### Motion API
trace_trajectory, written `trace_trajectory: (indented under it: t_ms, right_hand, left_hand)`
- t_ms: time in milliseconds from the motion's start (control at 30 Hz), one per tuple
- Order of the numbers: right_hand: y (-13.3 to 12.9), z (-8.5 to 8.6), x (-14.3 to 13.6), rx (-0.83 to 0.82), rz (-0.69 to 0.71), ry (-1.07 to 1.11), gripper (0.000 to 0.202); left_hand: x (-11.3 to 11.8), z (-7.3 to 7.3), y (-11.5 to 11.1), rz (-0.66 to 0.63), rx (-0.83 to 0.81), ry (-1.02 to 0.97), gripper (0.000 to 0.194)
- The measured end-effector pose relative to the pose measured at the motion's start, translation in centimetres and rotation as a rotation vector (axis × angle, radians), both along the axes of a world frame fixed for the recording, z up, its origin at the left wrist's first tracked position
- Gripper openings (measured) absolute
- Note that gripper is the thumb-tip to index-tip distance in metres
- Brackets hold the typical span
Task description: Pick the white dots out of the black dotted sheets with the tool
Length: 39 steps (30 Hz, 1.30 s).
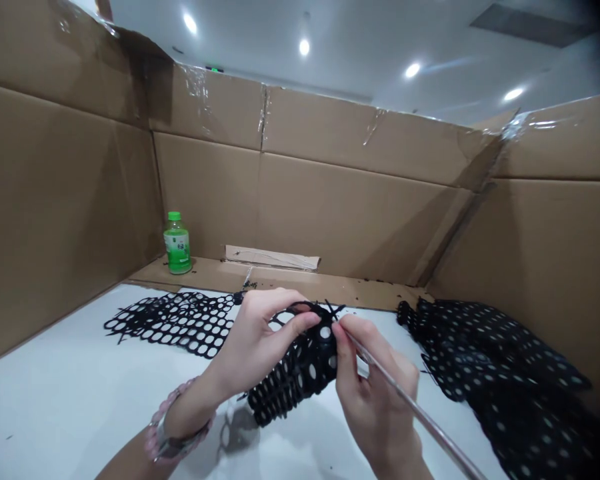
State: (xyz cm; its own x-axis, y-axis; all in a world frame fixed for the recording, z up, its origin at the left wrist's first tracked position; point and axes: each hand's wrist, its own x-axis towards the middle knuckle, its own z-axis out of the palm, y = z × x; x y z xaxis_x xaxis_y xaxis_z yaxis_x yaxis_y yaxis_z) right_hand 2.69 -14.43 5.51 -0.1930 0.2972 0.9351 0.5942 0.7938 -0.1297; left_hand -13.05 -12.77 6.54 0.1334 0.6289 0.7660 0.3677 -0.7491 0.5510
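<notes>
Pinched between the thumb and fingers of my left hand [265, 333] is the upper edge of a black net fabric [300, 377] with round holes. Part of this fabric hangs bunched in folds above the white table. My right hand [375, 380] is closed around a long, slim silvery metal tool [415, 407], whose shaft runs down to the lower right. Fingertips hide its working end, close to the fabric's edge. Short black strands [335, 309] cross just above the right fingertips. A pink bead bracelet and a metal band circle my left wrist.
Another stretch of black net [200, 333] lies flat at the left. At the right a large heap of black holed fabric [480, 360] rests against the cardboard wall. A green-capped bottle [179, 247] and a cardboard strip [273, 257] stand at the back. Cardboard walls enclose the white table [80, 393].
</notes>
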Motion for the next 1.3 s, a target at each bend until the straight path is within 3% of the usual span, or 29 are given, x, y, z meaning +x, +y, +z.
trace_trajectory:
  t_ms: [200,367,500,633,767,967,1033,1133,1200,1300]
  right_hand:
    - [0.5,-0.3,0.0,0.003,0.006,0.004,0.017]
    - [1.5,0.4,1.8,-0.277,0.229,0.284,0.012]
    - [2.8,0.9,2.9,-0.442,0.378,0.521,0.022]
    - [3.4,0.5,2.2,-0.587,0.332,0.502,0.024]
    - [3.1,0.0,0.9,-0.706,0.412,0.433,0.026]
    - [2.7,0.0,0.0,-0.716,0.564,0.535,0.035]
    - [2.5,0.1,-0.2,-0.692,0.570,0.560,0.036]
    - [2.2,0.1,-0.3,-0.606,0.524,0.569,0.034]
    - [2.1,0.1,-0.4,-0.552,0.479,0.555,0.034]
    - [2.2,0.0,-0.3,-0.514,0.447,0.538,0.034]
  left_hand:
    - [0.2,0.2,0.3,-0.086,-0.137,-0.102,0.018]
    - [-0.1,-0.2,1.9,-0.115,-0.281,-0.255,0.022]
    - [-0.5,-0.6,2.5,-0.043,-0.247,-0.251,0.020]
    - [-0.4,-0.5,1.9,0.036,-0.140,-0.153,0.022]
    - [-0.1,-0.2,1.4,0.048,-0.110,-0.089,0.023]
    - [0.2,-0.3,1.3,-0.031,-0.127,-0.056,0.019]
    - [0.5,-0.5,1.3,0.045,-0.010,-0.102,0.007]
    - [0.9,-1.0,1.3,0.192,0.246,-0.104,0.010]
    - [0.9,-1.1,1.3,0.141,0.328,-0.052,0.004]
    - [0.7,-0.8,1.2,0.005,0.298,-0.026,0.007]
